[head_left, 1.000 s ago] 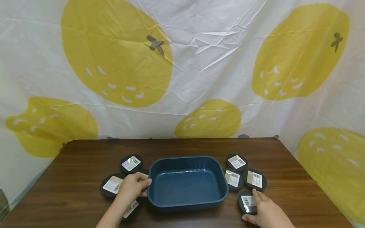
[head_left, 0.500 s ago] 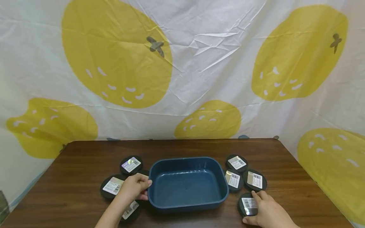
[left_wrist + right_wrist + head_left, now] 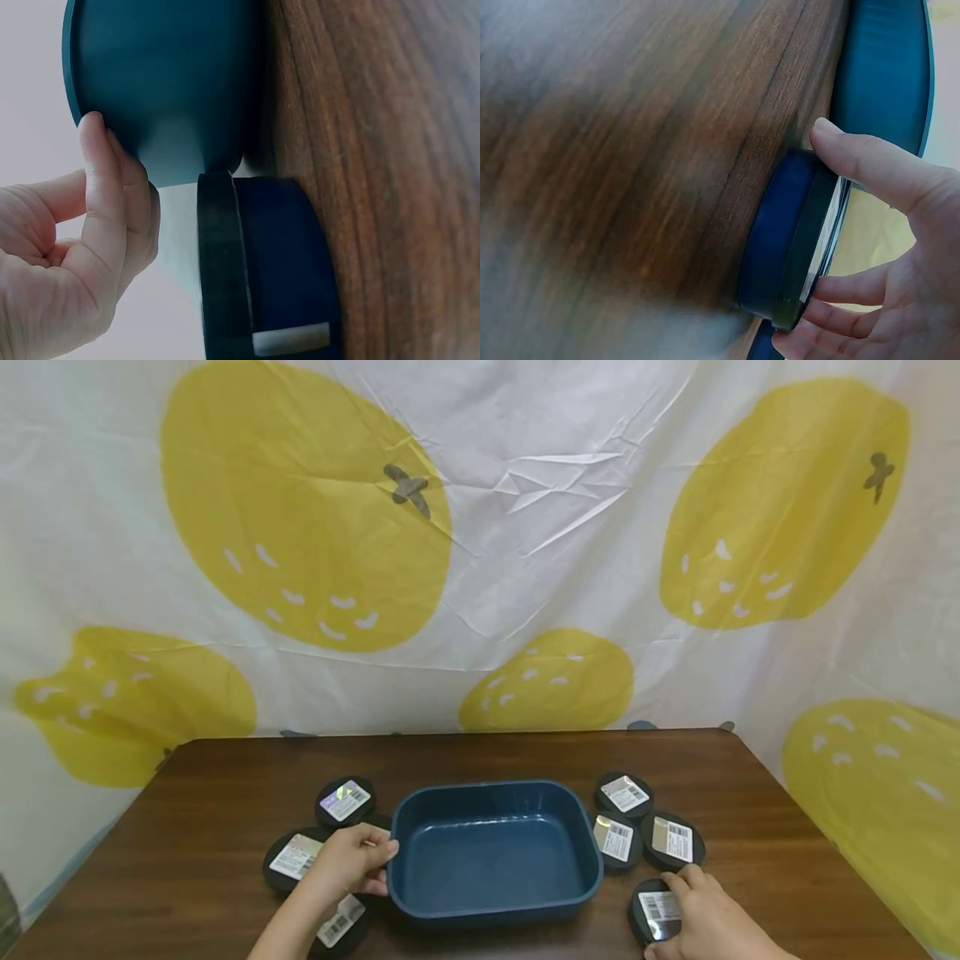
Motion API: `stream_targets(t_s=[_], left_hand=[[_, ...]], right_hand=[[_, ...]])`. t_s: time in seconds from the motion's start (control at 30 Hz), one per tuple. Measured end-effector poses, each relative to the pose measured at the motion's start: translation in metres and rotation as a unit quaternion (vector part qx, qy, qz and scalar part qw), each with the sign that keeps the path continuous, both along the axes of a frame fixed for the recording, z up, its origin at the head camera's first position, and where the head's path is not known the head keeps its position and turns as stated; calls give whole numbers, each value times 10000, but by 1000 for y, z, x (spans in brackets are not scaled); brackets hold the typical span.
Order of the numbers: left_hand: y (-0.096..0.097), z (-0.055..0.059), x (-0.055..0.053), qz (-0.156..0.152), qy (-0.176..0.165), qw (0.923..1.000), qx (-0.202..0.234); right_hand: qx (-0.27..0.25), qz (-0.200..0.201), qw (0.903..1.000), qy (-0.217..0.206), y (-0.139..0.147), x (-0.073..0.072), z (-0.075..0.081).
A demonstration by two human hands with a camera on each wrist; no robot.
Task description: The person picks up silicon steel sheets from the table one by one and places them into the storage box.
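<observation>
A dark blue rectangular tub [image 3: 495, 864] stands mid-table. My left hand [image 3: 348, 868] pinches its left rim; in the left wrist view, fingers [image 3: 101, 180] lie on the tub's outer wall. A flat round jar [image 3: 656, 912], with a black lid and a white barcode label on top, stands at the front right. My right hand [image 3: 705, 914] grips this jar between thumb and fingers. In the right wrist view, the thumb [image 3: 862, 161] is at one edge of the lid and the fingertips are at the opposite edge. The jar's side is dark blue.
Three similar jars [image 3: 672, 841] cluster right of the tub, near its wall. Several more jars [image 3: 345, 802] sit left of it, partly hidden by my left hand and forearm. The brown wooden table [image 3: 480, 756] ends at a white cloth [image 3: 525, 593] with yellow fruit prints.
The view has tilted slightly up. My right hand and its jar have shifted a little towards me, widening the gap to the jar behind. My left hand stays on the tub rim.
</observation>
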State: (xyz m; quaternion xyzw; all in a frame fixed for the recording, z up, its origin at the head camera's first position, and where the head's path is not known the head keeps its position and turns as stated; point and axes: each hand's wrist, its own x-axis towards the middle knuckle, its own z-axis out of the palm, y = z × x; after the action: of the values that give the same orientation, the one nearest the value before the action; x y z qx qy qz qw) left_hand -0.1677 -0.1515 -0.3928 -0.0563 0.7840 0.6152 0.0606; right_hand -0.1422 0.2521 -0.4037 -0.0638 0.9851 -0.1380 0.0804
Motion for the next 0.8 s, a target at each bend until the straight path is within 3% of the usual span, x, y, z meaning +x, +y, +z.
stream_targets(t_s=[0.37, 0.57, 0.8], left_hand=[[-6, 0, 0, -405, 32, 9991, 85], [-5, -1, -2, -242, 6, 9997, -3], [-4, -5, -4, -130, 7, 9999, 26]], right_hand=[[-36, 197, 9989, 424, 3, 7, -5], [-105, 298, 9981, 535, 2, 8, -6], [-65, 86, 9997, 224, 4, 6, 0]])
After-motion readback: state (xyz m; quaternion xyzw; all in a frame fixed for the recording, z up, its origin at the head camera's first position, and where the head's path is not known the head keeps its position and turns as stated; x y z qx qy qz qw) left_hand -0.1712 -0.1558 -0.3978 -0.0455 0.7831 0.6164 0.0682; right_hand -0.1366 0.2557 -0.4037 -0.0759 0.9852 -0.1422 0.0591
